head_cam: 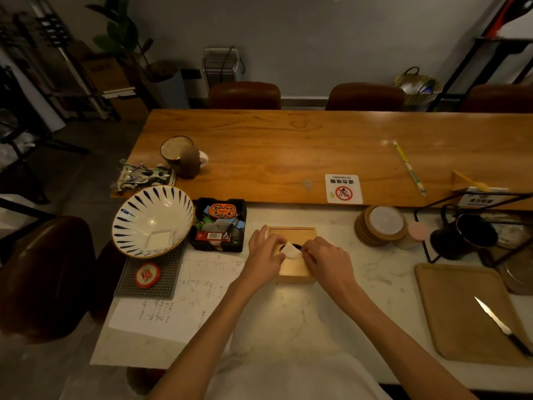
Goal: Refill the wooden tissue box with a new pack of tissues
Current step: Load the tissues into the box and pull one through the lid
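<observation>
Wooden tissue box (291,235) sat on table (331,298), under both hands. Left hand (266,258) and right hand (326,259) each pinched tissue (291,251) at lid slot; grip closed. Best drawn upward gently, evenly, box steadied.

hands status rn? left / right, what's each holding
Left hand: resting on the wooden tissue box, fingers at the tissue; grip cannot be told.
Right hand: closed, pinching the tissue at the slot.

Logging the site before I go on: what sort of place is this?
Probably a café or shared lounge, not a private home. A no-smoking sign lies on the long wooden table, a stack of coasters stands ready, and several matching chairs line the far side.
</observation>
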`<action>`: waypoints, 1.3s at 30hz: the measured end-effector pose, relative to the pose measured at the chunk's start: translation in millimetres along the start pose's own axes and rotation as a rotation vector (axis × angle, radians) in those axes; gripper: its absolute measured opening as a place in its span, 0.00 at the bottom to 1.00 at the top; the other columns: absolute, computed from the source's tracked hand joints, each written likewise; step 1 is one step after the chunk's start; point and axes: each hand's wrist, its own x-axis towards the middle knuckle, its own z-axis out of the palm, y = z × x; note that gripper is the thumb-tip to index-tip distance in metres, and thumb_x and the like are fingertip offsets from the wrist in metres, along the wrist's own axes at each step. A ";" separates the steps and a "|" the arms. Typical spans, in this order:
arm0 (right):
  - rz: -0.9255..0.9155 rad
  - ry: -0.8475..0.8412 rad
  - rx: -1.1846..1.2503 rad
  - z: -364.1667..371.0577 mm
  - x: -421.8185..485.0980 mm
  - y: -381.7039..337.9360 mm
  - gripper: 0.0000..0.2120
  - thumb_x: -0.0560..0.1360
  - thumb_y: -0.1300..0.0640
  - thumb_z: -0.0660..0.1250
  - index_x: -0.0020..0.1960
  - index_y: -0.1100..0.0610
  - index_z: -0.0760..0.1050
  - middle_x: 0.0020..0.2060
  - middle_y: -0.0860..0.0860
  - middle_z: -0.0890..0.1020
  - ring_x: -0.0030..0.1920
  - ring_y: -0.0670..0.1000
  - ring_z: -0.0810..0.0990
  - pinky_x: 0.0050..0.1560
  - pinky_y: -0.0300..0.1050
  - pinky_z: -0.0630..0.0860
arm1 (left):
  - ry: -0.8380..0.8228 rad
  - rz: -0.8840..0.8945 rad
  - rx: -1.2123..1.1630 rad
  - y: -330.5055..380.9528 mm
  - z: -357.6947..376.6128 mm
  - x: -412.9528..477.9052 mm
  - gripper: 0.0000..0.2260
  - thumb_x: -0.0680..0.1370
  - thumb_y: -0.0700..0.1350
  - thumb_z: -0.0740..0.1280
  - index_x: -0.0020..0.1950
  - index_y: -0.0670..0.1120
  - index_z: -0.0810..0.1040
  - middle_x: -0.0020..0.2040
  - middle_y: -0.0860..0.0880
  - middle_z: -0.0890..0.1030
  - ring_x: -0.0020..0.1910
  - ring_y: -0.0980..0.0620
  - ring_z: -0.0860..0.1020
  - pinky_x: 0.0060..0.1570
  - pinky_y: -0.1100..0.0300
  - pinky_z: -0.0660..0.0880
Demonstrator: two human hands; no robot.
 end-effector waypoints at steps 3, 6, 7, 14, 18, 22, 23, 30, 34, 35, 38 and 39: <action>-0.007 0.040 0.036 3.1 -7.6 2.9 0.06 0.78 0.54 0.63 0.49 0.52 0.79 0.44 0.50 0.80 0.38 0.54 0.81 0.32 0.44 0.68 | -0.029 -0.007 0.023 6.7 -5.9 5.4 0.10 0.79 0.44 0.66 0.59 0.51 0.76 0.80 0.48 0.49 0.79 0.49 0.42 0.75 0.48 0.49; 0.017 0.063 0.073 3.1 -10.0 5.0 0.05 0.78 0.54 0.64 0.49 0.51 0.79 0.43 0.49 0.80 0.38 0.53 0.80 0.32 0.42 0.66 | -0.057 -0.014 0.055 10.1 -9.3 11.4 0.06 0.78 0.44 0.68 0.54 0.48 0.78 0.80 0.48 0.48 0.79 0.48 0.42 0.75 0.47 0.47; 0.028 0.055 0.087 3.2 -9.3 5.6 0.06 0.78 0.54 0.64 0.50 0.51 0.79 0.44 0.49 0.80 0.39 0.52 0.80 0.33 0.40 0.65 | -0.064 -0.017 0.063 10.3 -10.1 13.4 0.04 0.78 0.44 0.68 0.52 0.48 0.78 0.80 0.47 0.49 0.79 0.48 0.42 0.75 0.47 0.47; 0.215 -0.245 0.457 -7.3 12.1 13.0 0.11 0.75 0.46 0.68 0.56 0.46 0.78 0.46 0.45 0.73 0.46 0.46 0.74 0.44 0.39 0.70 | -0.060 0.002 0.016 15.1 -8.6 23.4 0.02 0.78 0.41 0.67 0.48 0.48 0.77 0.79 0.48 0.55 0.79 0.48 0.47 0.75 0.47 0.47; 0.195 -0.231 0.595 -16.1 22.7 17.2 0.07 0.77 0.53 0.68 0.50 0.55 0.84 0.39 0.44 0.76 0.40 0.42 0.74 0.40 0.37 0.69 | -0.015 0.018 -0.027 9.9 -5.0 26.7 0.03 0.78 0.43 0.67 0.50 0.45 0.79 0.78 0.48 0.58 0.78 0.48 0.52 0.75 0.48 0.50; 0.190 -0.196 0.627 -15.1 24.2 14.9 0.08 0.78 0.58 0.67 0.49 0.59 0.83 0.36 0.41 0.75 0.38 0.41 0.73 0.39 0.31 0.67 | -0.041 0.047 -0.059 -1.8 -11.0 24.4 0.03 0.77 0.46 0.69 0.49 0.49 0.80 0.79 0.49 0.55 0.78 0.48 0.51 0.76 0.45 0.53; 0.189 -0.174 0.639 -13.5 22.5 14.0 0.08 0.78 0.58 0.66 0.49 0.60 0.83 0.36 0.41 0.75 0.39 0.41 0.73 0.39 0.29 0.67 | -0.052 0.060 -0.063 -5.1 -12.4 24.1 0.02 0.76 0.46 0.70 0.48 0.49 0.80 0.79 0.48 0.55 0.78 0.47 0.51 0.75 0.44 0.54; 0.207 -0.141 0.699 -6.5 15.3 16.5 0.08 0.77 0.54 0.67 0.53 0.54 0.81 0.43 0.48 0.75 0.43 0.44 0.73 0.42 0.32 0.69 | -0.049 0.041 -0.114 -4.7 -8.5 26.2 0.09 0.77 0.40 0.68 0.40 0.53 0.76 0.78 0.49 0.58 0.76 0.47 0.57 0.75 0.43 0.56; 0.163 -0.165 0.644 -10.1 22.0 19.8 0.07 0.76 0.55 0.70 0.50 0.56 0.83 0.37 0.45 0.74 0.39 0.46 0.72 0.40 0.40 0.69 | -0.070 0.032 -0.157 -7.4 -6.1 26.7 0.08 0.79 0.38 0.65 0.42 0.49 0.74 0.77 0.47 0.57 0.75 0.48 0.58 0.74 0.52 0.56; 0.164 -0.161 0.636 -9.8 24.6 19.2 0.07 0.76 0.55 0.69 0.50 0.56 0.83 0.37 0.44 0.74 0.38 0.45 0.72 0.39 0.38 0.68 | -0.068 0.032 -0.165 -8.1 -5.7 26.3 0.07 0.79 0.37 0.65 0.43 0.48 0.74 0.76 0.47 0.57 0.75 0.48 0.59 0.73 0.55 0.56; 0.191 -0.147 0.612 -1.4 29.0 18.3 0.06 0.76 0.52 0.69 0.50 0.52 0.83 0.42 0.46 0.75 0.43 0.45 0.74 0.42 0.37 0.70 | -0.062 0.042 -0.186 -9.3 -5.7 24.7 0.07 0.79 0.38 0.64 0.44 0.48 0.73 0.76 0.47 0.57 0.75 0.49 0.59 0.70 0.59 0.56; 0.201 -0.137 0.603 2.1 28.7 17.9 0.06 0.76 0.52 0.69 0.50 0.52 0.83 0.43 0.46 0.75 0.44 0.46 0.74 0.42 0.38 0.70 | -0.064 0.044 -0.195 -9.3 -6.4 24.2 0.06 0.79 0.38 0.64 0.44 0.48 0.74 0.77 0.47 0.57 0.75 0.51 0.59 0.69 0.60 0.57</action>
